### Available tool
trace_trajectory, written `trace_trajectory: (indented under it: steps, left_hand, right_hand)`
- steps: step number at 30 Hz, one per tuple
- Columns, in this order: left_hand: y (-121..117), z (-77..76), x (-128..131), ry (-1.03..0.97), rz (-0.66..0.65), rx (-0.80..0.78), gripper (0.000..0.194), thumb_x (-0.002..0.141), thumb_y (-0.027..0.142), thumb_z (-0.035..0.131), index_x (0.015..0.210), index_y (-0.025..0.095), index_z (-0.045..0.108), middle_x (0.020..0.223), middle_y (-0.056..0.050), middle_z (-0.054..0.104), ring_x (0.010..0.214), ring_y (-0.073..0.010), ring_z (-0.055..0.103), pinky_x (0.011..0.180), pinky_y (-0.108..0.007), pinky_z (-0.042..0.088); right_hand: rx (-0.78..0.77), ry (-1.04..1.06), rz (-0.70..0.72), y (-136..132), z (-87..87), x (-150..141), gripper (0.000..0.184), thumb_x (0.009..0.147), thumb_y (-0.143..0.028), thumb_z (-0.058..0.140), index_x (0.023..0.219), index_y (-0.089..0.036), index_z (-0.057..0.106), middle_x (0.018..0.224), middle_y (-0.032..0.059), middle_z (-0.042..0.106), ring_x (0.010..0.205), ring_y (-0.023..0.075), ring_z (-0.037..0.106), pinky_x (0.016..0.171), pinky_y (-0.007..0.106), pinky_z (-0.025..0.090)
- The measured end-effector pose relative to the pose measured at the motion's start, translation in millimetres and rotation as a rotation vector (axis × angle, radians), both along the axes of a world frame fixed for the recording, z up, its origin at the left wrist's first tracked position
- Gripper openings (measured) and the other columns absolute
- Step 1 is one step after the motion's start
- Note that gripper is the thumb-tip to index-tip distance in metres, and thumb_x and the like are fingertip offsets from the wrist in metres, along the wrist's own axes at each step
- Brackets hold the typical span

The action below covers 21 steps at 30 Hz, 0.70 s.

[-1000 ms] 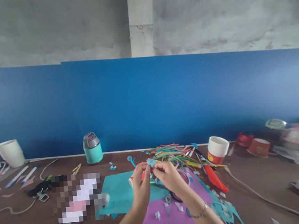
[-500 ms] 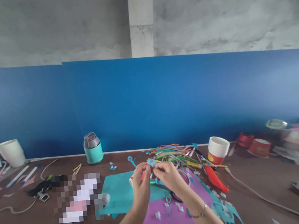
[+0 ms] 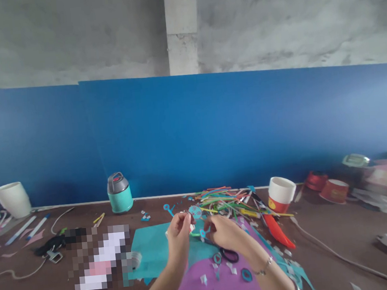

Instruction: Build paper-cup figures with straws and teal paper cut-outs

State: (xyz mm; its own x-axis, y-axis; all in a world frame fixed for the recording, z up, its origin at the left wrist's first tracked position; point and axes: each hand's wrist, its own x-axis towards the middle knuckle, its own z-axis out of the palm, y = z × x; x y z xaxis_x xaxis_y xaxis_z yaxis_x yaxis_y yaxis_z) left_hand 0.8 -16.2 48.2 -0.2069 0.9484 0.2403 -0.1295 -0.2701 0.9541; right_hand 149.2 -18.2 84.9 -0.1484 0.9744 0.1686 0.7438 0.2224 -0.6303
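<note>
My left hand (image 3: pixel 179 236) is raised over the turquoise paper sheet (image 3: pixel 151 245), thumb and fingertips pinched together. A small dark red bit shows at its fingertips, too little to name. Close by those fingertips is a round blue paper cutout (image 3: pixel 195 212) with red markings; I cannot tell whether it is held. My right hand (image 3: pixel 223 231) is apart from the left, fingers curled with a gap to the thumb. Near its fingertips is a small blue paper disc (image 3: pixel 202 233). Under the hands, a paper cup is mostly hidden. Dark scissor handles (image 3: pixel 230 255) rest on the purple sheet (image 3: pixel 195 282).
Behind the hands is a heap of colored pipe cleaners (image 3: pixel 225 199). To its right stand a red-and-white cup (image 3: pixel 282 196) and a red pointed object (image 3: pixel 278 232). A turquoise flask (image 3: pixel 120 196) stands back left. Paper scraps and a white cable (image 3: pixel 342 256) lie about.
My hands were together at the fingertips and have separated. The right hand moved down and right; the left lowered slightly. More of the round blue cutout shows.
</note>
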Motion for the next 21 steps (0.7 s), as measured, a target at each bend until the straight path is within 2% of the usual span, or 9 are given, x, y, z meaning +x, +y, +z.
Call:
trace_trajectory:
  steps: [2,5,8,12,14,18,19,21]
  left_hand:
    - [1,-1.1,0,0.096,0.002,0.04,0.028,0.078,0.043,0.058,0.069,0.017,0.061,0.063,-0.001,0.061,0.062,-0.0144,0.056,0.06,-0.023,0.043]
    - [-1,-0.9,1,0.218,-0.013,0.081,0.024,0.078,0.039,0.058,0.068,0.017,0.063,0.063,-0.001,0.064,0.063,-0.0158,0.059,0.06,-0.023,0.044]
    - [-3,-0.7,2,0.28,-0.032,0.097,0.022,0.077,0.037,0.058,0.07,0.018,0.067,0.064,-0.002,0.067,0.064,-0.0173,0.062,0.061,-0.025,0.047]
    - [1,-2.6,0,0.412,-0.065,0.105,0.027,0.08,0.037,0.051,0.082,0.019,0.071,0.072,-0.004,0.07,0.07,-0.0188,0.064,0.066,-0.027,0.049]
    - [5,-2.9,-6,0.538,0.005,0.092,0.029,0.082,0.035,0.047,0.092,0.019,0.07,0.081,-0.005,0.071,0.078,-0.0207,0.064,0.072,-0.03,0.049]
    - [9,-2.5,-24,0.955,0.285,-0.023,0.036,0.075,0.034,0.051,0.103,0.013,0.062,0.1,-0.015,0.067,0.1,-0.0314,0.059,0.086,-0.04,0.043]
    - [10,-2.9,-29,1.041,0.296,-0.083,0.041,0.072,0.037,0.055,0.104,0.012,0.061,0.104,-0.017,0.066,0.105,-0.0347,0.057,0.086,-0.041,0.042]
    - [10,-4.7,-37,1.144,0.231,-0.195,0.048,0.067,0.04,0.059,0.106,0.012,0.06,0.109,-0.021,0.066,0.108,-0.0394,0.055,0.086,-0.043,0.041]
  right_hand:
    - [0.023,0.028,0.027,2,0.5,-1,0.022,0.064,-0.012,0.054,0.077,-0.017,0.071,0.066,0.0028,0.065,0.063,0.0158,0.055,0.057,0.023,0.034]
    - [-0.033,0.231,0.079,6,2.3,-7,0.021,0.073,-0.021,0.049,0.07,-0.015,0.069,0.058,0.001,0.059,0.056,0.013,0.05,0.054,0.023,0.033]
    - [-0.081,0.392,0.069,9,1.5,-12,0.018,0.07,-0.023,0.051,0.061,-0.015,0.064,0.053,-0.0021,0.052,0.051,0.0102,0.043,0.05,0.022,0.031]
    - [-0.089,0.431,0.036,13,-2.8,-7,0.011,0.062,-0.021,0.052,0.057,-0.016,0.06,0.049,-0.0046,0.048,0.048,0.0089,0.039,0.048,0.021,0.03]
    - [-0.073,0.453,0.004,16,-4.5,-1,0.01,0.062,-0.022,0.053,0.055,-0.016,0.058,0.048,-0.005,0.047,0.048,0.0091,0.039,0.048,0.021,0.029]
    - [0.01,0.503,-0.111,24,-6.7,10,0.016,0.064,-0.028,0.054,0.052,-0.017,0.054,0.047,-0.0047,0.046,0.049,0.0101,0.04,0.049,0.023,0.029]
    - [0.026,0.516,-0.138,26,-7.3,11,0.017,0.064,-0.029,0.054,0.051,-0.017,0.055,0.046,-0.0045,0.046,0.049,0.0103,0.04,0.049,0.023,0.028]
    - [0.041,0.545,-0.18,27,-8.5,12,0.017,0.063,-0.03,0.055,0.051,-0.017,0.056,0.046,-0.0043,0.047,0.048,0.0105,0.04,0.049,0.024,0.028]
